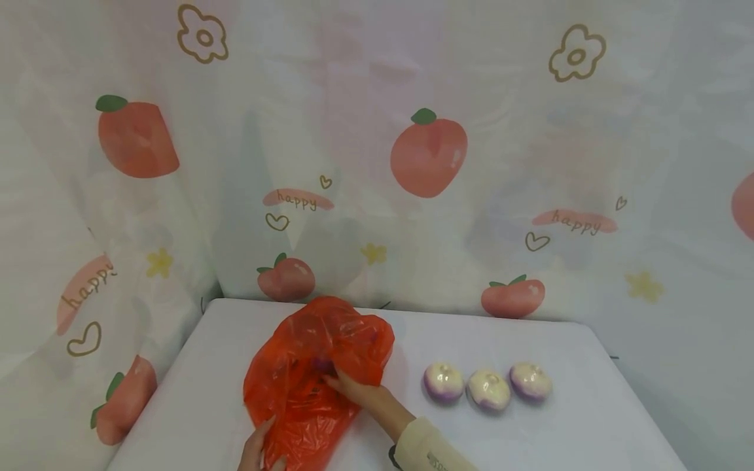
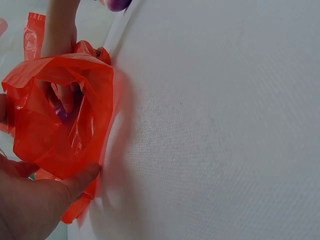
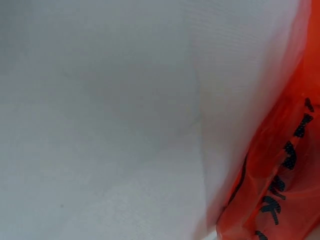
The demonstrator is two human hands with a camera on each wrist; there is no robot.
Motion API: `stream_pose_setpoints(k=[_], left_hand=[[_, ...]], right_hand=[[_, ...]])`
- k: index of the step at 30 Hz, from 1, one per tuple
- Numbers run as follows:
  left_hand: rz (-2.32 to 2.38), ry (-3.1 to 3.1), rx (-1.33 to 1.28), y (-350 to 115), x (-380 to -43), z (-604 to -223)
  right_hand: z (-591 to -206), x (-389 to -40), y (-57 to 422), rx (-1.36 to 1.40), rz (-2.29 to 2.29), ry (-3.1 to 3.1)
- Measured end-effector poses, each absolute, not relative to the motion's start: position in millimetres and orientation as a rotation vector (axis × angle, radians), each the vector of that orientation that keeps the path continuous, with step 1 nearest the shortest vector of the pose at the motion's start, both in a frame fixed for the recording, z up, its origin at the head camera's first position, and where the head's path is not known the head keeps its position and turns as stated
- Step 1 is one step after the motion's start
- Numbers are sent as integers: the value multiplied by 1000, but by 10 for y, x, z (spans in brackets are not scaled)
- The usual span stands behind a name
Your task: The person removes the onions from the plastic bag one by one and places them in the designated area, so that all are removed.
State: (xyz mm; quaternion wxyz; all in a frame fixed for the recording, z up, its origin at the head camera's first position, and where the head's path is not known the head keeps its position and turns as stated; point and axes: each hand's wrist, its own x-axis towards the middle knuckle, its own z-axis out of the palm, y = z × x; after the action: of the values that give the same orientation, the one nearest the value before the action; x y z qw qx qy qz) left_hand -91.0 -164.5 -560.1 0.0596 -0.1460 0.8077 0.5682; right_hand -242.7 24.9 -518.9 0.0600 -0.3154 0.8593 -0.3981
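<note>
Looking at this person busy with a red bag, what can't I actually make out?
Head view: whatever lies deep in the red bag, hidden by its folds.
Head view: the rest of the left hand, cut off by the bottom edge.
Left wrist view: much of the purple vegetable, behind the right hand and the bag.
Right wrist view: the end of the lettering, past the bottom edge.

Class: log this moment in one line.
left hand: holds red bag; right hand: reaches into bag, touching purple item; table: three turnips right of bag
</note>
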Motion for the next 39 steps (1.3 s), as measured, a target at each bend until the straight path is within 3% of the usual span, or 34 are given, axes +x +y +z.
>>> stream_pose_setpoints(k=[27, 39], left_hand=[[1732, 2465, -389, -1645, -921, -5683], [1756, 2443, -382, -1641, -919, -5700]], right_hand=[[-5115, -2307, 323, -651, -1186, 2511], [-5175, -2282, 372, -774, -1185, 2553]])
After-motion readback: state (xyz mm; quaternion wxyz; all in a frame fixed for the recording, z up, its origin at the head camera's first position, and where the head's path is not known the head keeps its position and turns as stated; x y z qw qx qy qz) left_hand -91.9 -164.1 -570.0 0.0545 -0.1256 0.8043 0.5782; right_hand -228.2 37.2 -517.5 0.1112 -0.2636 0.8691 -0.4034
